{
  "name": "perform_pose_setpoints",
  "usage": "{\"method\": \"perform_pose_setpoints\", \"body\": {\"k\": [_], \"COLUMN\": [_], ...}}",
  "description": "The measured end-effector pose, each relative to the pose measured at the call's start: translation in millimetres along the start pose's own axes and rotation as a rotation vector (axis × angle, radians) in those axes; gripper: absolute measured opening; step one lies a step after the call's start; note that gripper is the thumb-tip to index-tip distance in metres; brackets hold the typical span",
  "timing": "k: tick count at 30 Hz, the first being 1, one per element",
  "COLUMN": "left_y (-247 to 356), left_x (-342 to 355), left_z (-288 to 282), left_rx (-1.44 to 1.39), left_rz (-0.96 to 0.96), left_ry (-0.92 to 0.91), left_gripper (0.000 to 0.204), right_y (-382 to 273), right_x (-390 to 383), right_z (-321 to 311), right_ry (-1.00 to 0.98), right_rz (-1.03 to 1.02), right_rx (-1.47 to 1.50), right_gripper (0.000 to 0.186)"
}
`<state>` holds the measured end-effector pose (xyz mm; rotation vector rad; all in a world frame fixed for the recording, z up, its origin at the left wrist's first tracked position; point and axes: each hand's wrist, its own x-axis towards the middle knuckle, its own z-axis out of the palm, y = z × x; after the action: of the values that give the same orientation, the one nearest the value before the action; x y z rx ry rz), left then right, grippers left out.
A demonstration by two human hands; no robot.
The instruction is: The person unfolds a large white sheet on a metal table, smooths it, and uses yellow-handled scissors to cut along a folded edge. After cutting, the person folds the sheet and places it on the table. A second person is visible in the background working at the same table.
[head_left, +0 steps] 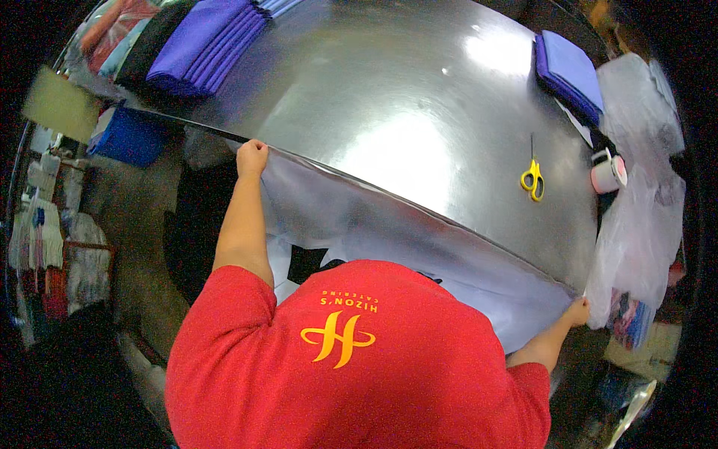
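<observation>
A pale lavender-grey cloth (479,280) is stretched along the near edge of a shiny metal table (314,97) and hangs down in front of me. My left hand (253,158) is closed on its left top corner, right at the table's edge. Far to the right, my right hand (578,310) grips the other top corner, near the table's right end. Both arms are spread wide. The cloth's lower part disappears behind my red shirt. Yellow-handled scissors (532,179) lie on the tabletop, apart from both hands.
Folded purple cloths (206,49) are stacked at the far left of the table, with another folded stack (570,71) at the far right. A white-and-pink roll (609,173) sits at the right edge beside clear plastic bags (636,217). A blue bin (131,136) stands left.
</observation>
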<state>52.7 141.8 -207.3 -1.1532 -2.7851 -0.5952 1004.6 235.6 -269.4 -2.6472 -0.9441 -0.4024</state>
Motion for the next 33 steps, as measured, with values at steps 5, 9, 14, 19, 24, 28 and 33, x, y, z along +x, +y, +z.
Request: {"method": "perform_pose_setpoints", "body": {"k": [5, 9, 14, 19, 24, 28, 33], "left_y": [78.3, 142.0, 122.4, 57.5, 3.5, -33.4, -77.1], "left_x": [-66.8, -147.6, -169.6, -186.7, -217.2, -241.2, -253.8], "left_z": [-24.4, -55.5, -112.1, -138.1, -144.7, -148.4, -113.5], "left_rx": [-0.435, -0.649, -0.638, -0.718, -0.77, -0.851, -0.899], "left_rz": [0.304, 0.7, 0.736, 0.695, 0.666, 0.619, 0.449], "left_ry": [-0.482, -0.63, -0.544, -0.398, -0.17, -0.04, 0.13], "left_gripper": [0.017, 0.012, 0.011, 0.009, 0.009, 0.009, 0.017], "right_y": [-155.6, -263.4, -297.5, -298.1, -283.7, -275.6, -280.1], "right_x": [-130.0, -350.0, -476.4, -515.7, -556.9, -583.2, -586.0], "right_z": [-108.8, -210.8, -273.9, -305.5, -322.3, -338.1, -399.2], "right_ry": [0.01, -1.292, -1.129, -0.958, -0.803, -0.701, -0.568], "right_rz": [-0.364, -0.902, -1.059, -1.302, -1.501, -1.65, -1.745], "right_rx": [0.946, 1.067, 1.079, 1.067, 1.045, 1.02, 1.068], "right_gripper": [0.032, 0.042, 0.027, 0.011, 0.011, 0.011, 0.017]}}
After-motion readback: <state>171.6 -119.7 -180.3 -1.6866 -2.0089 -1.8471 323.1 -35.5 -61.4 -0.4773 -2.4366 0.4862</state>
